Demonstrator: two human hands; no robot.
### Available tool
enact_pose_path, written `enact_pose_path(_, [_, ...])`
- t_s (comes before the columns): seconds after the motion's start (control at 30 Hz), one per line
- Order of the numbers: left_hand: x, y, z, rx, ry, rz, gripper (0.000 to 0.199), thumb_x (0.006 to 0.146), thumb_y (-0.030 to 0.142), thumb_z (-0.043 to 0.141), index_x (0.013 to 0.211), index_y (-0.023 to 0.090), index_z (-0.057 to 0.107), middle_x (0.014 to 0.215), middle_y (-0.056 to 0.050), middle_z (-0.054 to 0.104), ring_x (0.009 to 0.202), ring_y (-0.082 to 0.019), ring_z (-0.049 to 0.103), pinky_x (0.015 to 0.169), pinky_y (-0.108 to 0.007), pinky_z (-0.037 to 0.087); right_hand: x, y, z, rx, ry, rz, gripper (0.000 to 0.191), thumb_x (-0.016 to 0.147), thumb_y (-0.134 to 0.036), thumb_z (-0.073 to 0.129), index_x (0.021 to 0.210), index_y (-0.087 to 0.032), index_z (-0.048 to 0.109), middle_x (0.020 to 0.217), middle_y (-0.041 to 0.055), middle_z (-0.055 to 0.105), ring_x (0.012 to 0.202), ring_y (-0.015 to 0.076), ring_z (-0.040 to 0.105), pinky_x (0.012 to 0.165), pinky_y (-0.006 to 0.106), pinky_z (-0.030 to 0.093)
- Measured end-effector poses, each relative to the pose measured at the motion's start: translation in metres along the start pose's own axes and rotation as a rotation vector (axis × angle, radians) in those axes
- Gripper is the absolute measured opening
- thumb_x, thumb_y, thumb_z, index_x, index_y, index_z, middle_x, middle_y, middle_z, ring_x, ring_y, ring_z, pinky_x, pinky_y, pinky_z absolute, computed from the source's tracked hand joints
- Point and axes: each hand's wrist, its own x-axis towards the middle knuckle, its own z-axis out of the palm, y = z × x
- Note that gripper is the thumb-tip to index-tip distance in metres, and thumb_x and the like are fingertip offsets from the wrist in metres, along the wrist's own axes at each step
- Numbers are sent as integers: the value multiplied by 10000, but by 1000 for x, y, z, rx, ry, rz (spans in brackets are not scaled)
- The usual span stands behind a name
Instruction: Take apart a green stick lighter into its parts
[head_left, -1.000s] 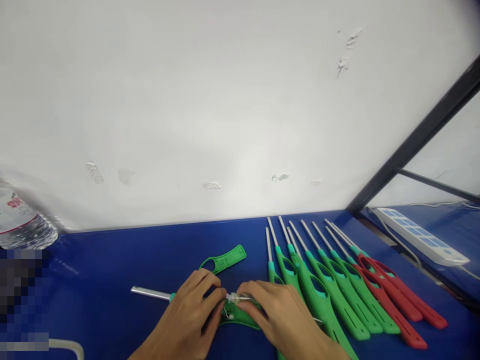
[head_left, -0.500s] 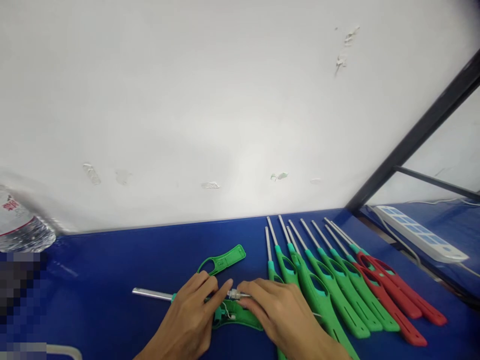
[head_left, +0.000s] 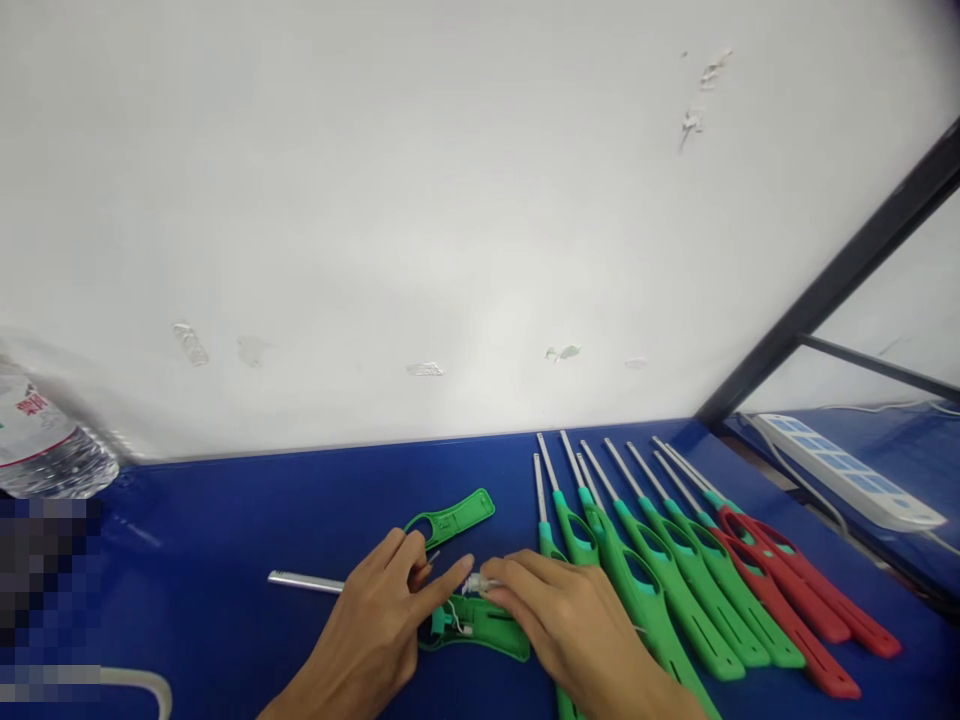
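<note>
Lighter shell (head_left: 501, 633) — curved green plastic, hollow

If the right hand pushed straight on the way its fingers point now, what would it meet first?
Probably the index finger of the left hand, just beyond the clear part in the right hand; depth is unclear, so it might pass above or below.

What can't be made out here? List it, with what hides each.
All in the head view:
- Where the metal tube meets the open green shell: behind the left hand.
- One end of the clear part: covered by the right hand.
- The bottle's far side: cut off by the left edge.
- The dark item: masked by pixelation.
</note>
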Motion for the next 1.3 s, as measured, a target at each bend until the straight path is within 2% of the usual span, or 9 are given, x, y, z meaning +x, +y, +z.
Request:
enact_pose_path(0.07, [-2, 1, -2, -1, -9, -16, 271, 1035, 326, 610, 1277, 203, 613, 915, 12, 589, 750, -102, 574, 647, -247, 537, 0, 0, -2, -4, 21, 14, 272, 1161, -304, 415, 1219, -261, 677, 1033, 11, 789, 847, 227, 787, 662, 316, 499])
enact_pose_path(0.23, [-3, 6, -4, -37, -21, -41, 367, 1004, 401, 659, 1314, 211, 605, 1237, -74, 646, 1002, -173, 657, 850, -366, 609, 0, 2, 0, -8, 63, -2, 308, 1171, -314, 376, 1193, -255, 678, 1013, 21, 783, 824, 230, 781, 631, 322, 485])
enact_pose_path(0.43, [0, 9, -2, -76, -25, -39, 369, 1004, 413, 657, 1312, 214, 612, 1298, -86, 639, 1073, -194, 659, 909, -401, 606, 0, 0, 2, 22, 98, -65, 313, 1180, -349, 361, 1186, -272, 664, 985, -7, 768, 791, 186, 764, 623, 301, 478])
enact_pose_path(0.53, [1, 10, -4, -88, -23, -34, 306, 1010, 395, 653, 1247, 202, 633, 1253, -74, 655, 1033, -175, 663, 875, -370, 609, 1, 0, 0, 29, 94, -78, 307, 1180, -347, 366, 1188, -272, 663, 990, -6, 766, 788, 180, 763, 615, 295, 481])
enact_pose_path(0.73, [2, 13, -6, -91, -7, -27, 88, 995, 207, 640, 1077, 176, 639, 1055, -20, 623, 901, -130, 613, 749, -281, 574, 1, -1, -4, 51, 74, -75, 282, 1174, -298, 400, 1193, -277, 681, 1027, 6, 777, 842, 165, 774, 644, 254, 504])
enact_pose_path(0.9, [0, 12, -6, -49, 127, -33, 228, 977, 98, 606, 1186, 181, 639, 1115, -30, 610, 980, -151, 622, 785, -296, 593, 1, 1, -6, 55, 105, 25, 279, 1173, -314, 404, 1172, -285, 681, 1030, 7, 783, 848, 176, 779, 671, 254, 516])
enact_pose_path(1.03, [6, 17, -16, -35, 177, 77, 230, 974, 73, 592, 1171, 171, 657, 1037, -15, 611, 923, -136, 621, 780, -299, 595, 1, 6, -5, 52, 140, 106, 255, 1170, -359, 414, 1166, -298, 661, 1067, -10, 783, 850, 198, 787, 663, 284, 513])
enact_pose_path(1.2, [15, 36, -20, -36, 100, 234, 79, 977, 90, 619, 994, 152, 664, 920, 13, 658, 842, -110, 659, 742, -262, 604, 0, 6, -3, 48, 127, 133, 239, 1165, -368, 418, 1147, -309, 649, 1038, -25, 777, 858, 212, 787, 675, 305, 505])
enact_pose_path(1.3, [14, 44, -17, -25, 78, 272, 79, 957, 70, 650, 924, 142, 651, 854, 34, 663, 769, -91, 663, 709, -243, 601, 0, 4, -3, 42, 115, 134, 230, 1163, -366, 421, 1142, -310, 643, 1033, -27, 774, 864, 217, 785, 667, 310, 495])
